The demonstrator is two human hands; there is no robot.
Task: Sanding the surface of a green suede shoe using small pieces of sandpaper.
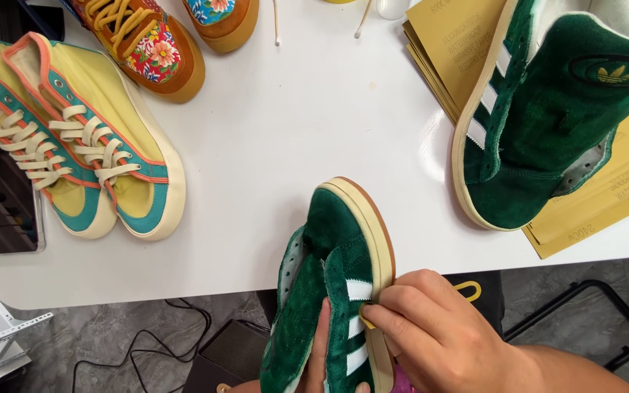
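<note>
Green suede shoe (333,284) between left hand (322,356) and right hand (431,335) grip.

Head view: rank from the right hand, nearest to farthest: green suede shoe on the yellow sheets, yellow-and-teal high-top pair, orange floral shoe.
From the right hand:
1. Green suede shoe with white stripes, on the yellow sheets, up and to the right.
2. Yellow-and-teal canvas high-top pair, far left of the white table.
3. Orange floral-print shoe, top left, at the far edge.

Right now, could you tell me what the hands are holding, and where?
The left hand grips the green suede shoe inside its opening; the right hand pinches its sole edge.
</note>
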